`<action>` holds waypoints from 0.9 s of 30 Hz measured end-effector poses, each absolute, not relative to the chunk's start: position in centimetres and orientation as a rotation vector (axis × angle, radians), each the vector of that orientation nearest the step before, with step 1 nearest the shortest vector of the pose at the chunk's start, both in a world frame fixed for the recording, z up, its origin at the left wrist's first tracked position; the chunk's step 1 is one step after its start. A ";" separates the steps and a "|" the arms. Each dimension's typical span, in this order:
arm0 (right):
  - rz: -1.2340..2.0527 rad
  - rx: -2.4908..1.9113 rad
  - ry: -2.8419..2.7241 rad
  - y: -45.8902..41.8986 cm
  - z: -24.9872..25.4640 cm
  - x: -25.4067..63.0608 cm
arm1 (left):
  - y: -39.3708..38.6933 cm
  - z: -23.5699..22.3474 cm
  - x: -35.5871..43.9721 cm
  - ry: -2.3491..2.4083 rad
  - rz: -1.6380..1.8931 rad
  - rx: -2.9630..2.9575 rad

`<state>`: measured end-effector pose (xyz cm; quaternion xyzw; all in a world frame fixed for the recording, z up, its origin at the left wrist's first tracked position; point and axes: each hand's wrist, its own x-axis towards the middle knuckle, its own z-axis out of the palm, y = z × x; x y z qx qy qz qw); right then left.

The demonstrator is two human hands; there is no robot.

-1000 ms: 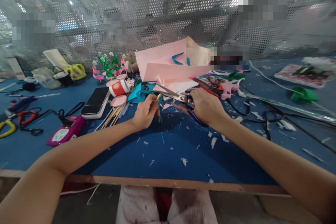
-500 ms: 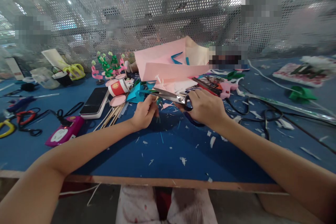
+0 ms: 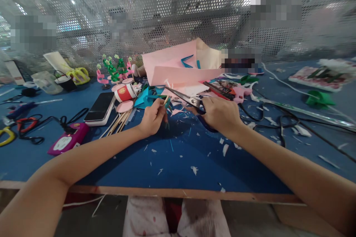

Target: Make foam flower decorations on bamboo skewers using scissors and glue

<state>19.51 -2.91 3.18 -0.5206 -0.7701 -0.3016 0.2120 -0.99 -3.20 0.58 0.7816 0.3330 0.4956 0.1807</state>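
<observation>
My left hand [image 3: 152, 118] is closed in a pinch on a thin wooden stick [image 3: 166, 100], with bits of teal paper [image 3: 168, 106] showing beside the fingers. My right hand [image 3: 221, 113] is wrapped round the dark handles of a pair of scissors [image 3: 191, 100]. Their metal blades point left and slightly up, above and to the right of the stick's tip, apart from it. Behind the left hand lies folded blue paper [image 3: 144, 99]. White and pink paper scraps [image 3: 178, 111] lie under and around the blades.
A large pink paper sheet [image 3: 172, 76] stands behind the hands. To the left are a red-and-white paper cup [image 3: 126, 92], wooden sticks [image 3: 119, 123], a phone [image 3: 101, 107] and a purple power socket [image 3: 68, 139]. At right lie a pink glue gun [image 3: 241, 92] and black cables [image 3: 282, 126].
The scissors have turned, their tips rising a little, and the blades have shifted right, away from the left fingers. The stick's tip now shows more plainly. My left hand has hardly moved.
</observation>
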 end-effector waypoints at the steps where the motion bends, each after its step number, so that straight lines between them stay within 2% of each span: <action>1: -0.823 -1.455 -2.124 -2.8 3.2 19.6 | -3.1 0.6 -1.0 0.950 1.405 2.178; 16: -0.915 -1.369 -2.038 -3.0 2.7 19.2 | -3.1 0.6 -0.9 0.991 1.397 2.099; 27: -0.832 -1.340 -2.163 -3.1 2.7 19.3 | -3.1 0.6 -0.8 0.944 1.422 1.999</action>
